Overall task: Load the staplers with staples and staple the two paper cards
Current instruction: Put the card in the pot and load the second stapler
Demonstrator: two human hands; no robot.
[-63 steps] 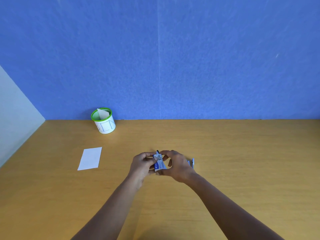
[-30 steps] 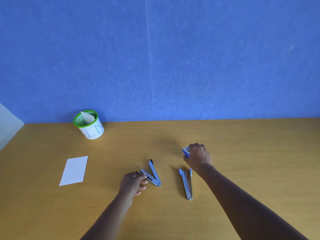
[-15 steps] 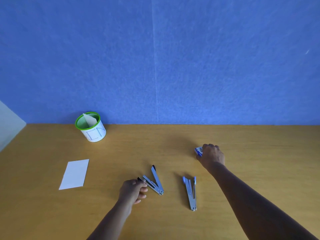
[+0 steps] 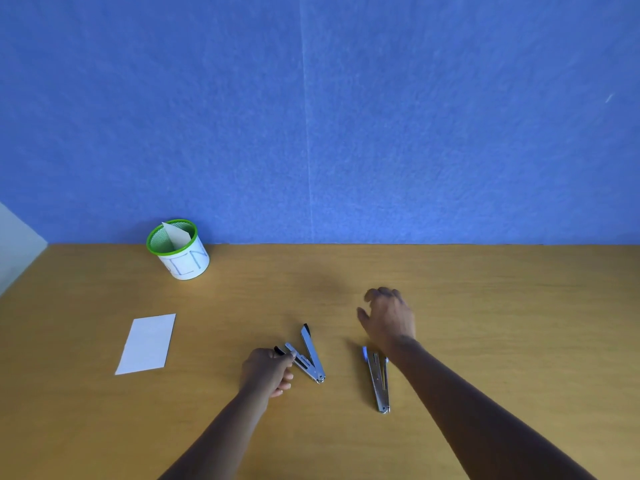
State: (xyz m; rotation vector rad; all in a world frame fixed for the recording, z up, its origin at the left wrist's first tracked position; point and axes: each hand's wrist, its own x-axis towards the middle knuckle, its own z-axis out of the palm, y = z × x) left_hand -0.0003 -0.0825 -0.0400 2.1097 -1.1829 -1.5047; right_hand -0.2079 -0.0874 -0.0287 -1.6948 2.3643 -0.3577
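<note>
Your left hand [image 4: 266, 370] grips one arm of the black-tipped stapler [image 4: 309, 358], which lies opened in a V. Your right hand [image 4: 388, 318] is relaxed and holds nothing, just beyond the blue-tipped stapler [image 4: 378, 382]. Nothing is stapled yet, I think: one paper card [image 4: 147, 342] lies far left, the other card [image 4: 176, 234] stands in the cup [image 4: 188, 266]. Half a second ago the right hand held a small blue box; now the box is not seen.

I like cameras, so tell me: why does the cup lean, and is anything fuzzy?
Head view: the wide lens tilts the cup near the edge; the right hand looks slightly smeared, the open stapler looks sharp; a soft shadow lies on the table beyond that hand.
</note>
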